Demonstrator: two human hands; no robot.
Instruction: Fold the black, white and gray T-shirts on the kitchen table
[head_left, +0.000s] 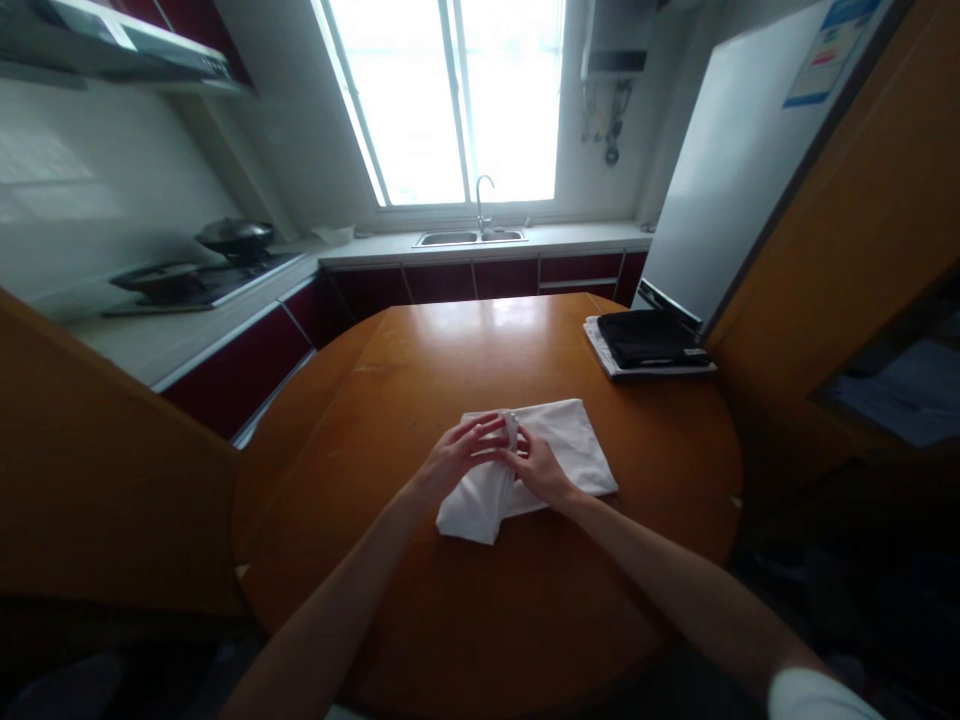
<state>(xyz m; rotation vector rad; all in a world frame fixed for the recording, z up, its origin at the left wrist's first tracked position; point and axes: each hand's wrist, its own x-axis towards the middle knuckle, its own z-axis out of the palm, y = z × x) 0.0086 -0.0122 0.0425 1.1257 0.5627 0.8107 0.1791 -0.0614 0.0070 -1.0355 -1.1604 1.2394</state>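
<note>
Our left hand (pixel 459 450) and right hand (pixel 541 468) pinch white cloth (pixel 576 445), seemingly light and limp, best gripped along its folds.

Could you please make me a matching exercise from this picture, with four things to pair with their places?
Things:
1. White cloth
2. Black case
3. Tap
4. Two pans

Places:
A. At the sink, before the window
B. On the stove
C. Under the left hand and right hand
D. On a white pile on the table

Pairs: 1-C, 2-D, 3-A, 4-B
</note>
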